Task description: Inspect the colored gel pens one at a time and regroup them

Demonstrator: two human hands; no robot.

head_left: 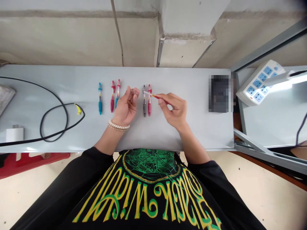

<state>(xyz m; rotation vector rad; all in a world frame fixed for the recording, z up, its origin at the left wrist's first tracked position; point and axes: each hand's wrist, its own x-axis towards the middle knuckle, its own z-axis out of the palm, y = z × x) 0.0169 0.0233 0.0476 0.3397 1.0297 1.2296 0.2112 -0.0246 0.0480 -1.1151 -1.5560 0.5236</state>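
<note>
right hand (174, 110) pinches a thin pen refill (153, 95) at its rear; left hand (126, 107) half curled, contents unclear. refill light, slightly bendable; grip mid-shaft, near table (192, 127) centre.

Five pens (100, 98) in a row on table (192, 127), cable (55, 121) left, power strip (259, 83) right

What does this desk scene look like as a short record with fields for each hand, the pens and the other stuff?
left hand: left hand raised, fingers curled, pinching something small and unclear
right hand: right hand holds a red refill by its end
pens: teal pen, red and blue pair, grey and red pair lying on table
other: black cable, power strip
</note>
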